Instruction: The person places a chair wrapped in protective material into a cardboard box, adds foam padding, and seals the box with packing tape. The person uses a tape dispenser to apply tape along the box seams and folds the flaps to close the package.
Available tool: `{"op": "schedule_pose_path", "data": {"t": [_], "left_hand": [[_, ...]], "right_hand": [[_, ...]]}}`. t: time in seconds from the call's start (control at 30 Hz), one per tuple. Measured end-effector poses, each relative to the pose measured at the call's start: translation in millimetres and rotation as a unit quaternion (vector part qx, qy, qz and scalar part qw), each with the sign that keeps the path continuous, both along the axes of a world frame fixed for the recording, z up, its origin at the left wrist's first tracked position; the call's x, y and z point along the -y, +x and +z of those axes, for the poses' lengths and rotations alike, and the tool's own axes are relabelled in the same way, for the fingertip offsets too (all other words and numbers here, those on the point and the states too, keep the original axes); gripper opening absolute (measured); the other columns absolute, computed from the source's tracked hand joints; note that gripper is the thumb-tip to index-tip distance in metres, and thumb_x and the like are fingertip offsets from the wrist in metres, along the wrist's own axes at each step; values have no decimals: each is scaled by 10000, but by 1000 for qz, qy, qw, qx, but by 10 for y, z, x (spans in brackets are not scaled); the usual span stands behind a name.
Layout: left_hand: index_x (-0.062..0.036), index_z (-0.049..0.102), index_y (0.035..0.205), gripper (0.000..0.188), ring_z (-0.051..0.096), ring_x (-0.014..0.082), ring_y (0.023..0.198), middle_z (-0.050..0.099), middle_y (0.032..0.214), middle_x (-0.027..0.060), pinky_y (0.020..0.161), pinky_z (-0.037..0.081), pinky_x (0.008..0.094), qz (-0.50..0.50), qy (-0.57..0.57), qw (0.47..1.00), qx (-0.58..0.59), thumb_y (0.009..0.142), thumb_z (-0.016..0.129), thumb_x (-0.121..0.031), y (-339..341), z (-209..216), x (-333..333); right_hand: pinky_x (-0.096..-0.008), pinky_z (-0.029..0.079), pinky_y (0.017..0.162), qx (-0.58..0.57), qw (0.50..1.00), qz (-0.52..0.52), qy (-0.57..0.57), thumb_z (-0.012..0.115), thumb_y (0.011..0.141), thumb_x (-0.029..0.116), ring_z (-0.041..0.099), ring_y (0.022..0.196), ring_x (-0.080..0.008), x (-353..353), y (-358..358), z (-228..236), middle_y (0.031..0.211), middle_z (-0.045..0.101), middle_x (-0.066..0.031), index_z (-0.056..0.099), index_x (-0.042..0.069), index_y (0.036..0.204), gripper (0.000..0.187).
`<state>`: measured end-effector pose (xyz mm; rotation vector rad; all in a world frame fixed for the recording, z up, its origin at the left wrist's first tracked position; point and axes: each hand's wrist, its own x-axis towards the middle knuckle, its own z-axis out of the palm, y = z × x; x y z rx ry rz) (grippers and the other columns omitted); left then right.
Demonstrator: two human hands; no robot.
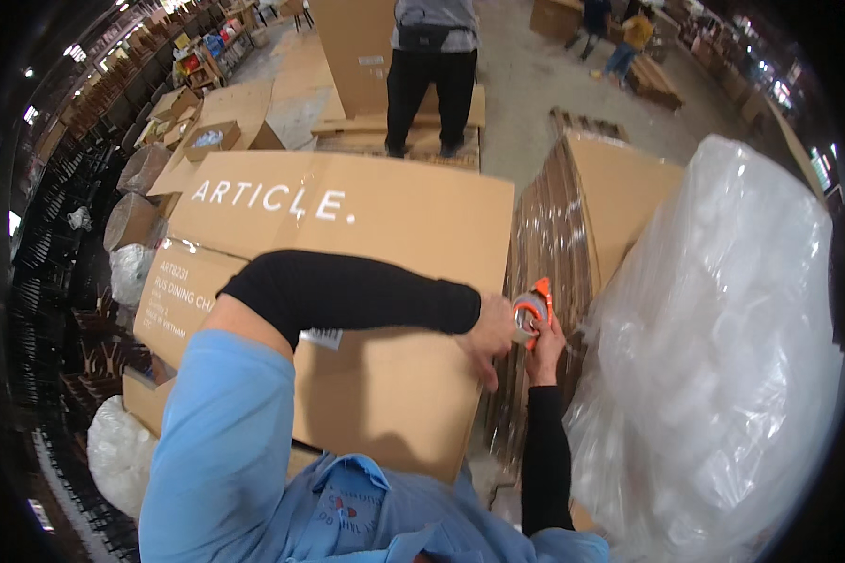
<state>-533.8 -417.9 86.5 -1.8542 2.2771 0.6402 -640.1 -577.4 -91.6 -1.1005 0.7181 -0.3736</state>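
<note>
A large brown cardboard box with white print lies in front of me. My left arm, in a black sleeve, reaches across its top. At the box's right edge is my left hand, with a finger stretched downward along the edge; its other fingers are partly hidden. Just beyond that edge, my right hand grips an orange tape dispenser that carries a roll of clear tape. The dispenser is close to my left hand. Whether a strip of tape runs between them I cannot make out.
Right of the box stands a stack of flattened cardboard in shiny wrap. A big clear plastic bag with white filling bulges beside it. Ahead, a person in dark trousers stands near a tall carton. Dark racks line the left.
</note>
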Motion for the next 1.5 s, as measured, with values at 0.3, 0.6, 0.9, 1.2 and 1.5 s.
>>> {"op": "schedule_pose_path", "data": {"t": [0.3, 0.6, 0.9, 1.2, 1.5], "left_hand": [[-105, 753, 1004, 742, 697, 398, 893, 730, 862, 177, 953, 465, 544, -53, 205, 976, -45, 875, 454, -771, -463, -240, 297], [-59, 693, 1068, 345, 343, 438, 1442, 418, 1537, 233, 1188, 157, 593, 285, -354, 880, -137, 933, 657, -375, -467, 315, -1860], [77, 467, 1341, 611, 481, 386, 1306, 463, 1451, 270, 1092, 400, 482, 867, -393, 226, 209, 924, 711, -297, -654, -733, -6598], [25, 441, 1320, 537, 645, 274, 1054, 604, 1245, 168, 868, 580, 414, 778, -579, 151, -194, 952, 701, -268, 81, -579, -6821], [121, 476, 1347, 780, 686, 333, 1000, 601, 1279, 235, 846, 596, 451, 794, -458, 305, -259, 896, 720, -466, 1873, -894, -8304]], "right_hand": [[-390, 520, 945, 83, 910, -103, 392, 581, 906, 152, 634, 1107, -257, -765, -1326, -392, 1197, 633, -109, 585, 31, 1190, 309], [-436, 527, 941, 263, 866, -150, 399, 523, 901, 205, 654, 1067, -259, -1120, -1479, 118, 1129, 676, -120, 582, 25, 1233, 383], [-420, 547, 923, 212, 945, -88, 234, 403, 978, 361, 673, 1057, -255, -1214, -1528, 170, 1185, 681, -113, 597, 47, 1274, 473], [-390, 558, 887, 100, 984, -142, -27, 408, 1020, 368, 692, 1001, -223, -1576, -1905, 193, 1129, 703, -96, 622, 52, 1239, 440], [-412, 507, 1004, 236, 893, -319, 211, 449, 980, 299, 646, 1110, -281, -4085, -2216, 340, 1356, 591, -182, 504, -3, 1413, 531]]}}
